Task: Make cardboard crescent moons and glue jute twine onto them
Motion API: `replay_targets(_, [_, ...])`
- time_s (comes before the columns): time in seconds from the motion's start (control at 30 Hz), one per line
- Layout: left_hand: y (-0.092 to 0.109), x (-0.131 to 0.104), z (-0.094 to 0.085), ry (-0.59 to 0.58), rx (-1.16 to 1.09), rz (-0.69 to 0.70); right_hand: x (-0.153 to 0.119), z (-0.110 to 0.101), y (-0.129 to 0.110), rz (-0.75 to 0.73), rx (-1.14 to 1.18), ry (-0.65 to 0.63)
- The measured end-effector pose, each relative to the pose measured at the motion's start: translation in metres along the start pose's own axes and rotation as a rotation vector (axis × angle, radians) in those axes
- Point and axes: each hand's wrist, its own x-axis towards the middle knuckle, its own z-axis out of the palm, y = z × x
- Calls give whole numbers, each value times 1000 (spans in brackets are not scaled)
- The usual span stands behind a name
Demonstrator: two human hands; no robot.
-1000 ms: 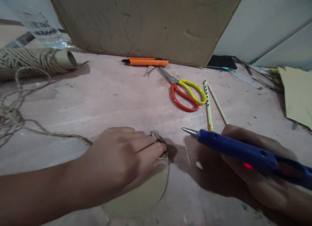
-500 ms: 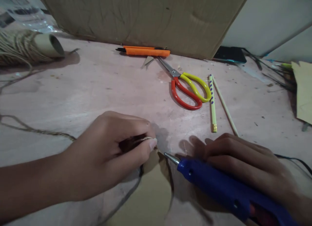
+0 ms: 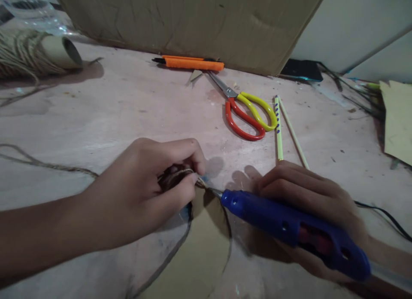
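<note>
My left hand [image 3: 154, 183] pinches brown twine [image 3: 200, 182] between thumb and forefinger, right at the narrow top of a tan cardboard cutout [image 3: 193, 256]. Twine follows the cutout's dark edge, and a loose length trails off to the left behind my wrist. In my right hand [image 3: 318, 200] is a blue hot glue gun [image 3: 260, 215], its clear glue stick poking out at the back. The metal nozzle [image 3: 215, 192] points left and meets the twine at the cutout's tip, close to my left fingertips. Whether glue is coming out cannot be seen.
Scissors [image 3: 230, 93] with red and yellow handles lie ahead, beside a dotted pencil [image 3: 278, 131] and a thin stick [image 3: 294, 133]. Behind them are an orange cutter [image 3: 193, 63], a cardboard box [image 3: 193, 19] and a phone [image 3: 301, 70]. A twine roll [image 3: 28, 56] lies far left.
My right hand has brought the glue gun left and slightly up, so its nozzle now meets the twine. My left hand keeps its pinch, with more twine showing past the fingertips.
</note>
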Motion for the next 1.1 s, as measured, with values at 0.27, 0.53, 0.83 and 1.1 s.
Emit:
replay_targets(0.27, [3, 4, -3, -47, 52, 11, -1, 1, -2, 49, 24, 14])
replay_targets(0.53, [1, 2, -4, -108, 222, 142, 0, -1, -5, 59, -5, -1])
replay_targets(0.83, [-4, -8, 2, -67, 616, 316, -2, 0, -5, 85, -6, -6])
replay_targets(1.1, [6, 1, -5, -55, 402, 143, -3, 2, -4, 90, -1, 24])
